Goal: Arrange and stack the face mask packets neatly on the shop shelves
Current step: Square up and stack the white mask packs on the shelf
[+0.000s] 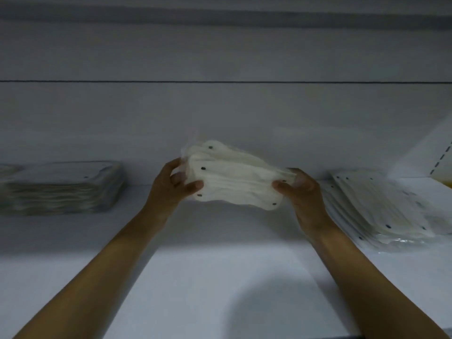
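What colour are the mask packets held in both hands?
Creamy white with small dark dots, seen in the head view: the mask packets.

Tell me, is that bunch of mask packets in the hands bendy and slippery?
Probably bendy: the bundle of mask packets sags between the left hand and right hand gripping its ends. Likely slippery too, since its packets are fanned out unevenly and the wrapping on the slumped pile looks glossy. It seems light.

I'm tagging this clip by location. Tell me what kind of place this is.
Probably a shop or stockroom shelf bay. A white shelf carries a neat stack of mask packets and a looser pile, and a slotted upright stands at right. Both hands hold a bundle of packets.
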The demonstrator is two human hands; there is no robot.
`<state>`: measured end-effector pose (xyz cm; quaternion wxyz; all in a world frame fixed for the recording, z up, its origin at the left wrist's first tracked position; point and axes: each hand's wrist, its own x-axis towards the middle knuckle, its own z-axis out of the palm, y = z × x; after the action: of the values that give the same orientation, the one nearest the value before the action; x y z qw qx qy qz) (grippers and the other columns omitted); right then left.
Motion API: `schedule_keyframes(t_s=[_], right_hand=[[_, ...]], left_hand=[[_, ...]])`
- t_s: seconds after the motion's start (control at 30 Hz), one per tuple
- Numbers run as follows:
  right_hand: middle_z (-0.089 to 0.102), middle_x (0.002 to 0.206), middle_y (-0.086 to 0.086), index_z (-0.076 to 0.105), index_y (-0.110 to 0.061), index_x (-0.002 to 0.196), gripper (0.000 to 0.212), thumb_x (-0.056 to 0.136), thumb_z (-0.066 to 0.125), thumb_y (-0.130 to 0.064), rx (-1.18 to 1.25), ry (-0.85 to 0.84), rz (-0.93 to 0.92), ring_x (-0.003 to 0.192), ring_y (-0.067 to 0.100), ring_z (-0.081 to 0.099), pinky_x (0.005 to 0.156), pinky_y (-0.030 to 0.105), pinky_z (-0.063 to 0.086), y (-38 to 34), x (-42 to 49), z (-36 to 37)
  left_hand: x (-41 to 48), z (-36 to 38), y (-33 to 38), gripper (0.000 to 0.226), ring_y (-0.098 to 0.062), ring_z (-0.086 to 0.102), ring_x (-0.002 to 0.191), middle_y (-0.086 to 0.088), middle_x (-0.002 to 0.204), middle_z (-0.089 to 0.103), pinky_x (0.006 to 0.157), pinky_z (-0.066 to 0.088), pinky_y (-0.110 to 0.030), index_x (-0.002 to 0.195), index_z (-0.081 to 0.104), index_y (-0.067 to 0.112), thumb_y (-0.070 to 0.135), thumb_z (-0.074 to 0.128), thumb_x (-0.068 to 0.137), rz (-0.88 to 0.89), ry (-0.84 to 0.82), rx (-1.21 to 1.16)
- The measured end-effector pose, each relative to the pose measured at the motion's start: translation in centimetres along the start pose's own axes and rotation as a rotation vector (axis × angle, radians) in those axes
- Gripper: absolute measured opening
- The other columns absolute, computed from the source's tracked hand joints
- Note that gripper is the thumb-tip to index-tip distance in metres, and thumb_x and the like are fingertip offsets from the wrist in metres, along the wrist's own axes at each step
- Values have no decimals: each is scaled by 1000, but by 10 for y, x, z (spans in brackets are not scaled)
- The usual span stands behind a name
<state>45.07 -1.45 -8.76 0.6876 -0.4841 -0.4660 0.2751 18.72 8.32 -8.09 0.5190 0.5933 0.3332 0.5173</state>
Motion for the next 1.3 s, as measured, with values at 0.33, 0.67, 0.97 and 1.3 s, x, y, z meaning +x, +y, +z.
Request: schedule_keyframes(t_s=[0.33,0.67,0.97,1.3], right_hand=[[52,74,-4,61,-34,87,36,65,88,-25,-260,51,26,70,12,48,59,18,41,4,-17,19],[57,87,-4,60,-21,107,45,70,83,-9,-253,53,-2,71,-9,57,56,6,45,-1,-21,17],[61,103,-11,60,-5,115,52,69,84,-16,-243,70,96,95,2,58,67,8,46,4,-24,18],[61,104,-6,56,-15,113,49,72,83,-13,-351,114,-50,92,-1,58,69,-1,42,-1,-31,26]], left_hand=[[-20,-1,-26,67,-12,64,99,10,104,66,82,53,-31,102,53,34,59,79,45,111,4,397],[-20,-1,-29,89,3,56,109,20,119,58,89,46,-18,122,45,44,58,80,42,138,-22,352],[-21,2,-26,74,-4,61,104,19,112,62,83,50,-21,114,51,45,62,76,47,155,1,390],[-32,14,-15,60,11,60,97,23,103,62,81,42,-2,118,57,25,35,85,66,314,70,493]])
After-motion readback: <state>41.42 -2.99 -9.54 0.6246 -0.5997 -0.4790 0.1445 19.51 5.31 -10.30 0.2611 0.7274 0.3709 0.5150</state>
